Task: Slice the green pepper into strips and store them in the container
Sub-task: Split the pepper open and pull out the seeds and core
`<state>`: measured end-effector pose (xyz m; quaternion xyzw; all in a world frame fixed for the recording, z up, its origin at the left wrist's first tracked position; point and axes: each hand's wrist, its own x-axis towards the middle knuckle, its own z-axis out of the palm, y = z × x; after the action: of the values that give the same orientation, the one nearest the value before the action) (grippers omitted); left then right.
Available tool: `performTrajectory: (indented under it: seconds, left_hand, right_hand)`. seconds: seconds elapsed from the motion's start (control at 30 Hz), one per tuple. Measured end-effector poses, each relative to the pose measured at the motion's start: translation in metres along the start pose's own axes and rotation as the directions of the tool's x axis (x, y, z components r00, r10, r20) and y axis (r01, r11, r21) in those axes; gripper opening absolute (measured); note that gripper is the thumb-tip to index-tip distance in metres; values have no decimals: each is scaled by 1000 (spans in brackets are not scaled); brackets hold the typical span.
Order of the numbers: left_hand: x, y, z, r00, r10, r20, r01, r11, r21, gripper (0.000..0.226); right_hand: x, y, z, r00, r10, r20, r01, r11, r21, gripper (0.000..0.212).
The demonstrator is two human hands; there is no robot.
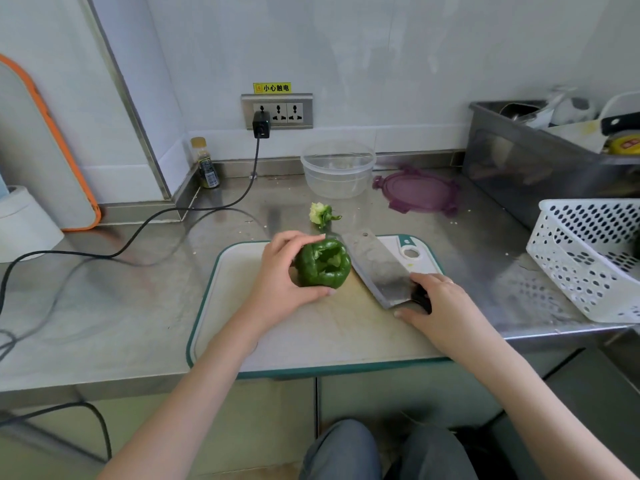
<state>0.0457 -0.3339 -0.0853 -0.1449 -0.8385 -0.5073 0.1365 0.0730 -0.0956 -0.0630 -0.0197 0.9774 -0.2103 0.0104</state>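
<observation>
A cored green pepper lies on its side on the white, green-rimmed cutting board, its hollow end facing me. My left hand grips it, fingers over the top and thumb underneath. A cleaver lies flat on the board just right of the pepper. My right hand closes around its dark handle. The clear round container stands empty at the back of the counter, and its purple lid lies to the right of it.
The removed pepper core lies behind the board. A black cable runs from the wall socket across the left counter. A white perforated basket and a steel bin stand at the right. A small bottle stands in the corner.
</observation>
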Motion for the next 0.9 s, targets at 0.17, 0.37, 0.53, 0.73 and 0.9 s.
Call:
performTrajectory:
  seconds: [0.17,0.37,0.53,0.73,0.9]
  left_hand:
    - [0,2,-3,997,-67,27,70,989,-128,71]
    - [-1,-4,-2,990,-113,89,131,961,-244,64]
    - [-1,-3,0,996,-90,23,93,967,-238,66]
    - [-4,-1,-1,996,-86,11,86,961,-262,50]
    - [-6,1,0,992,-94,-82,70,963,-260,49]
  right_hand:
    - [0,-6,-6,997,-11,-76,14,999,35,53]
    - [11,-17,-37,995,87,50,-86,996,-18,30]
    - [15,-21,-51,981,65,184,-102,974,201,25]
    - [11,-36,-66,997,-54,-53,69,937,343,18]
    - [-8,-61,-69,989,-138,48,112,927,358,17]
